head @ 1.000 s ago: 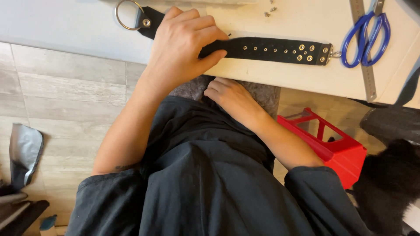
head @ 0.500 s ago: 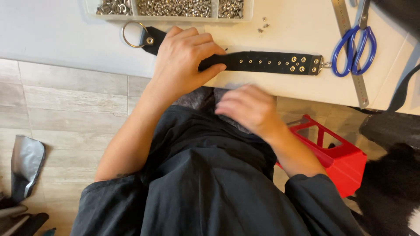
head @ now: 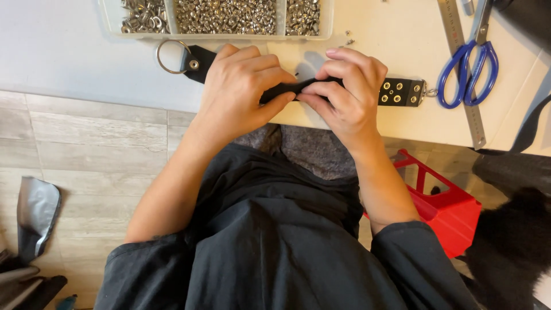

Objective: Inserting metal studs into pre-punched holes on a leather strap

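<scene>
A black leather strap (head: 402, 92) with metal eyelets lies along the near edge of the white table (head: 69, 51). A metal ring (head: 170, 56) hangs on its left end. My left hand (head: 241, 92) covers the strap's left half and grips it. My right hand (head: 347, 95) pinches the strap's middle, its fingertips meeting those of the left hand. The strap's middle is hidden under both hands.
A clear compartment box of small metal fittings (head: 224, 17) stands at the table's far side. Blue-handled scissors (head: 468, 72) and a steel ruler (head: 459, 63) lie to the right. A red plastic stool (head: 442, 201) stands on the floor, with dark bags around.
My right hand rose from my lap onto the strap and took hold of its middle. The view tilted, so the box of fittings came into sight.
</scene>
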